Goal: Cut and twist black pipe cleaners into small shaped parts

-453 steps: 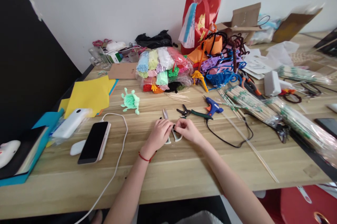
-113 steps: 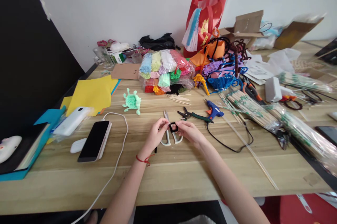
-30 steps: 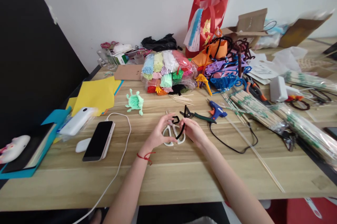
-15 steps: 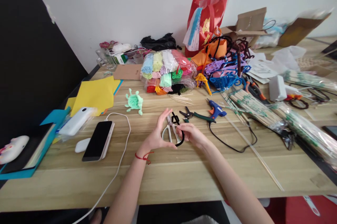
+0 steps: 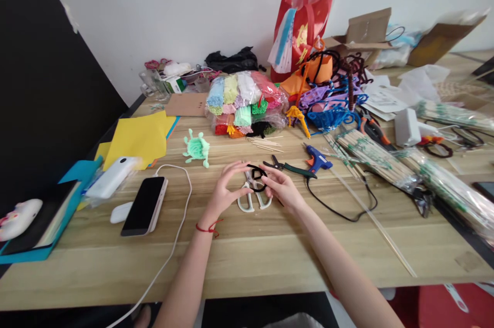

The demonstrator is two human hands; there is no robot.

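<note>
A black pipe cleaner (image 5: 256,191), bent round into a loop, is held up between my two hands above the table. My left hand (image 5: 227,184) curves in a C shape, its fingertips and thumb at the loop's left side. On the other side, my right hand (image 5: 282,187) pinches the loop with thumb and fingers. Below them lie scissors with white handles (image 5: 246,207), their blades partly hidden by the loop. Just beyond my right hand are dark green-handled pliers (image 5: 299,170) and a blue glue gun (image 5: 318,159). A mint-green fuzzy turtle-like figure (image 5: 197,148) sits farther left.
Bagged pipe cleaners (image 5: 245,104) lie at the back, beside a red bag (image 5: 303,24). Bundles of wooden sticks (image 5: 374,158) fill the right side. A phone (image 5: 144,207), a white cable (image 5: 178,230) and yellow sheets (image 5: 135,138) are on the left.
The black pipe cleaner has been rounded into a tighter loop and moved up, away from me. Both hands shifted forward with it, uncovering the scissors' handles.
</note>
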